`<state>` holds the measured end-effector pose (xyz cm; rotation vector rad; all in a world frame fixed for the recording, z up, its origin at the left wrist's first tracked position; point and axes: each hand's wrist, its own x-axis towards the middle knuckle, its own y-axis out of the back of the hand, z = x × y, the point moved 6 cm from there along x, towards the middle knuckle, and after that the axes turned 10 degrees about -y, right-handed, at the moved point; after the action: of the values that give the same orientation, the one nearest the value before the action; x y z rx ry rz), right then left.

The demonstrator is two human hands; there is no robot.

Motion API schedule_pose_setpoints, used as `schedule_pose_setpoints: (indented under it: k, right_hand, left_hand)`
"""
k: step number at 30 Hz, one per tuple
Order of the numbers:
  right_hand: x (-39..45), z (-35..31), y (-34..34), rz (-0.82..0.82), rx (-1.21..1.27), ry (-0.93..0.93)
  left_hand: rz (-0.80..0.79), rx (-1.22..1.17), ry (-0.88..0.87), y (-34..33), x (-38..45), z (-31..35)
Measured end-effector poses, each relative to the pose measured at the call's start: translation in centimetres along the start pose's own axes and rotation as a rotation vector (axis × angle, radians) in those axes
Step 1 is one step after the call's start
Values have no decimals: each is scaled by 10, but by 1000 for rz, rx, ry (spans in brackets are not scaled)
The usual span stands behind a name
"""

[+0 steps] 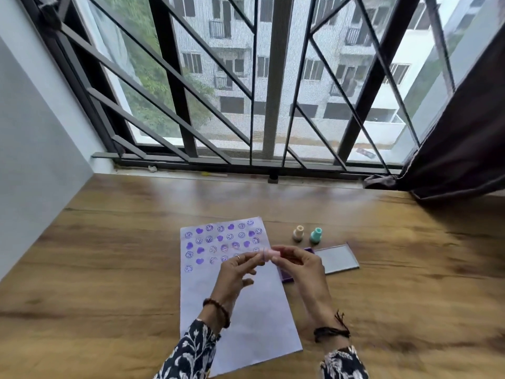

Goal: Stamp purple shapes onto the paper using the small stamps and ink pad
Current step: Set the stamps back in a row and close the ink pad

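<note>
A white sheet of paper (254, 318) lies on the wooden table, its upper part covered with several rows of purple hearts and smiley faces. Above its middle, my left hand (235, 272) and my right hand (303, 266) meet on a small pink stamp (270, 254), held sideways between the fingertips of both. The purple ink pad (287, 277) sits just right of the paper, mostly hidden behind my right hand, with its clear lid (337, 258) folded open to the right. A beige stamp (298, 233) and a teal stamp (316, 235) stand upright beyond the pad.
The wooden table (109, 269) runs back to a barred window (270, 165). A dark curtain (459, 149) hangs at the far right, touching the tabletop. A pale wall (32, 160) closes the left side.
</note>
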<state>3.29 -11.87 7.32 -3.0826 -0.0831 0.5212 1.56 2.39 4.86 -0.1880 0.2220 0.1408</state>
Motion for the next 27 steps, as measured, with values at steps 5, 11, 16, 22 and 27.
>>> schedule_pose_setpoints:
  k: [5, 11, 16, 22, 27]
  right_hand:
    - [8, -4, 4, 27, -61, -1]
    - [31, 4, 6, 67, -247, -27]
    - [65, -15, 8, 304, -635, 126]
    - [90, -15, -5, 226, -924, 164]
    - [75, -12, 10, 308, -801, 228]
  left_hand:
    - [-33, 23, -29, 2, 12, -2]
    - [-31, 251, -138, -4, 26, -14]
    - [-91, 666, -325, -10, 35, -18]
    - [-227, 830, -373, -14, 41, -32]
    - [-225, 969, -411, -17, 44, -41]
